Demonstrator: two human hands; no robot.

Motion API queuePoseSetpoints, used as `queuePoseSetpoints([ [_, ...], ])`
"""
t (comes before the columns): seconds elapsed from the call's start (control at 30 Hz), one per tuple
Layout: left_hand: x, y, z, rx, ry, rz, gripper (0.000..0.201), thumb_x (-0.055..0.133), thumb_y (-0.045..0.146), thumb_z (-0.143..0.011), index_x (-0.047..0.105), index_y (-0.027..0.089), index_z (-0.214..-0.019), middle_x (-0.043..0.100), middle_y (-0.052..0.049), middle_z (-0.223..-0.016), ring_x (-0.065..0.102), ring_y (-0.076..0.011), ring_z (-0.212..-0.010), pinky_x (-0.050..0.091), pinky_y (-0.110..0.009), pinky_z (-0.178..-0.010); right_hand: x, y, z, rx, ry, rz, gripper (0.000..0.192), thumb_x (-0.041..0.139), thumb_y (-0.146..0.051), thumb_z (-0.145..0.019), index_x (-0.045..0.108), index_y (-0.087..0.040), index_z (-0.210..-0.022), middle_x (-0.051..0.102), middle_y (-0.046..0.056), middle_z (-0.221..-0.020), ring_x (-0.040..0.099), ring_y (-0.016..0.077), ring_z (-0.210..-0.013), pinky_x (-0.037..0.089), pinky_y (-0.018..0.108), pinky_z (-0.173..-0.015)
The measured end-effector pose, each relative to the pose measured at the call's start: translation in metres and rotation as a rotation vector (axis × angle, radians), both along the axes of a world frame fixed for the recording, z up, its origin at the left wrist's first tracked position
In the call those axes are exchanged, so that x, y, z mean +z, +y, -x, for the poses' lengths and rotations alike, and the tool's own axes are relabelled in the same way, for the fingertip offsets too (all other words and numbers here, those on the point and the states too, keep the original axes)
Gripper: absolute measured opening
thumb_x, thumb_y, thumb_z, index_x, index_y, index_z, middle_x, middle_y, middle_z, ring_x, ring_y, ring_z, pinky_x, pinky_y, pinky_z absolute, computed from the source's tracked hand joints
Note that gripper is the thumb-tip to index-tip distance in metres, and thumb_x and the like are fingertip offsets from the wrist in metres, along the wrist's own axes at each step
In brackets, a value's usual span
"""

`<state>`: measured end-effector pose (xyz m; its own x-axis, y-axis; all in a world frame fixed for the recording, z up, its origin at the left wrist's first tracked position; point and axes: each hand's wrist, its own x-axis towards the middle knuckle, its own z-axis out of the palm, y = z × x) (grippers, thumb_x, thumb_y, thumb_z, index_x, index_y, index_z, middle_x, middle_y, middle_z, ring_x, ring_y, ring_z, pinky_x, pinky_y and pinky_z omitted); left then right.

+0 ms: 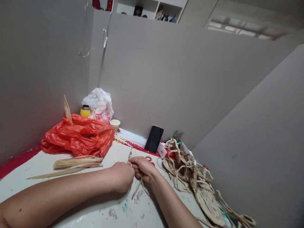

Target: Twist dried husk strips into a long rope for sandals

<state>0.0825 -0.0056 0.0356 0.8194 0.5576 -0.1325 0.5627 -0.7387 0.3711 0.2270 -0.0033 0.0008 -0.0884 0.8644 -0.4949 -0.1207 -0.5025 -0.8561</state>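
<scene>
Grey wall point(152, 72) stands close behind white table point(118, 155). Red bag point(78, 139) occupies L rear corner, rope pile point(195, 177) runs along R side, phone point(154, 139) propped at rear edge btwn them. L hand point(122, 176) and R hand point(143, 168) together near table ctr., both clamped on dry husk strand point(137, 189); its loose ends stick out below R hand. Room to move: btwn bag & hands, also nearer person, partly under forearms point(64, 190).

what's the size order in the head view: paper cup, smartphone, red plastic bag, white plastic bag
1. Red plastic bag
2. White plastic bag
3. Smartphone
4. Paper cup
</scene>
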Motion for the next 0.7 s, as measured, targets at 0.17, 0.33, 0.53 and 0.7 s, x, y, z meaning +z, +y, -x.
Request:
queuePoseSetpoints([
  [0.17, 0.006, 0.035, 0.002, 0.329, -0.419, 0.354, 0.015, 0.052, 0.026, -0.07, 0.061, 0.015, -0.066, 0.062, -0.003, -0.066, 0.055, -0.0158, -0.067, 0.039, -0.023, -0.061, 0.002, -0.001, -0.005, 0.035, 0.064, -0.036, 0.021, 0.06, -0.025, -0.068, 0.042, -0.018, -0.059, 0.026, -0.013, -0.039, 0.012, 0.0012, -0.034, 0.005, 0.015, -0.035],
  [0.33, -0.023, 0.057, -0.007, 0.387, -0.455, 0.633, 0.021, 0.04, 0.024, -0.076, 0.056, 0.014, -0.066, 0.054, -0.001, -0.055, 0.045, -0.0092, -0.044, 0.034, -0.021, -0.046, 0.005, -0.002, -0.008, 0.093, 0.059, -0.054, 0.018, 0.06, -0.029, -0.071, 0.05, -0.016, -0.066, 0.027, -0.013, -0.04, 0.012, 0.0012, -0.035, 0.005, 0.016, -0.036],
  [0.53, -0.038, 0.057, -0.009, 0.384, -0.463, 0.746, 0.022, 0.045, 0.03, -0.073, 0.057, 0.014, -0.064, 0.034, 0.007, -0.044, 0.021, -0.0051, -0.035, 0.015, -0.021, -0.038, 0.006, -0.004, -0.01, 0.134, -0.023, -0.087, 0.02, 0.062, -0.033, -0.068, 0.051, -0.016, -0.067, 0.029, -0.012, -0.04, 0.017, 0.0021, -0.034, 0.007, 0.017, -0.035],
  [0.7, -0.038, 0.064, -0.007, 0.37, -0.449, 0.68, 0.023, 0.047, 0.028, -0.07, 0.063, 0.013, -0.063, 0.04, 0.005, -0.043, 0.025, -0.0062, -0.038, 0.017, -0.022, -0.041, 0.005, -0.004, -0.011, 0.17, -0.139, -0.131, 0.019, 0.058, -0.034, -0.071, 0.054, -0.016, -0.067, 0.035, -0.011, -0.039, 0.019, 0.0028, -0.031, 0.008, 0.018, -0.032],
])
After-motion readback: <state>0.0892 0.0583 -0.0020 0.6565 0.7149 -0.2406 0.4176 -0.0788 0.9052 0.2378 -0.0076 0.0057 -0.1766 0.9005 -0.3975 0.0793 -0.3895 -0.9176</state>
